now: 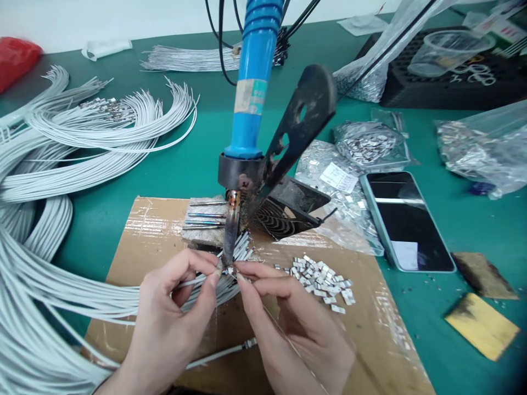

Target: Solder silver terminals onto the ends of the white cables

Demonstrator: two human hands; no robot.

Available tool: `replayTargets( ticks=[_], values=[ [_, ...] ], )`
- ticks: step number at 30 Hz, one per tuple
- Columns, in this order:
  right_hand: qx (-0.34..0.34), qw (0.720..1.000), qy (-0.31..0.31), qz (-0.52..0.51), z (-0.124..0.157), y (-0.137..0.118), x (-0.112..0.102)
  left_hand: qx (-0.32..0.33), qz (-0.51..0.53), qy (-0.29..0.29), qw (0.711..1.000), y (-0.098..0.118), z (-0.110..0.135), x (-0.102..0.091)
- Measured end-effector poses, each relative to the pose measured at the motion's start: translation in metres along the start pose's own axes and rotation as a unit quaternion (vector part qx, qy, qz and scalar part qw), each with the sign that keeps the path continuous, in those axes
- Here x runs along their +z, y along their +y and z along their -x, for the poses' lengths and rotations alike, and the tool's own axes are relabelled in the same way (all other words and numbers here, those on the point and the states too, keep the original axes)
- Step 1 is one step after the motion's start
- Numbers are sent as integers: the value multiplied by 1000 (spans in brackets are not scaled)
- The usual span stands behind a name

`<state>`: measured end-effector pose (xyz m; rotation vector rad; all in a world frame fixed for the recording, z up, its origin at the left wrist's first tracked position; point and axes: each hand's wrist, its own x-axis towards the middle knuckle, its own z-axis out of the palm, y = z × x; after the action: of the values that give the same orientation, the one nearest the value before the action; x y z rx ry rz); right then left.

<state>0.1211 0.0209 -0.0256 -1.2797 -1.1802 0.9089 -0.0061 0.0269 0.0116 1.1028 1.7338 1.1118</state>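
Observation:
A blue-handled soldering iron (256, 71) is fixed in a black metal holder (302, 118), its dark tip (230, 236) pointing down. My left hand (177, 302) pinches a white cable (188, 283) close to its end, just under the tip. From the right, my right hand (292, 323) pinches a thin strand of solder wire (284, 334), which trails down past the palm. A small bright metal piece (231, 270) shows between my fingertips at the tip; its exact shape is too small to tell. Behind my hands lies a bundle of white cables (242, 249).
Cardboard (135, 236) covers the green table (197, 170) here. Loose metal clips (321, 280) lie on it at right, beside a grey block (201, 237). Further right are a phone (411, 219), a yellow sponge (481, 326) and bagged parts (368, 144). Coiled cables (78, 175) fill the left.

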Motion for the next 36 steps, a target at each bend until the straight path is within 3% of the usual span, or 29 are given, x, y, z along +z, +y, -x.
replayTargets(
  ticks=[14,19,22,25,32,36],
  values=[
    [-17,1000,3,26,0,0,-1,19,-21,-52,998,-14,-2,-5],
    [3,992,24,122,1,4,-11,6,11,-67,998,-23,6,-7],
    [-32,986,-42,161,3,7,-17,-14,30,-65,997,-22,18,-5],
    [-30,989,-101,108,9,7,-19,-49,37,-52,997,-18,30,-5],
    [43,991,-122,15,25,2,-18,-107,-1,-114,988,-19,52,-21],
    [90,986,-138,-31,33,0,-17,-127,-3,-104,987,-19,63,-28]
  ],
)
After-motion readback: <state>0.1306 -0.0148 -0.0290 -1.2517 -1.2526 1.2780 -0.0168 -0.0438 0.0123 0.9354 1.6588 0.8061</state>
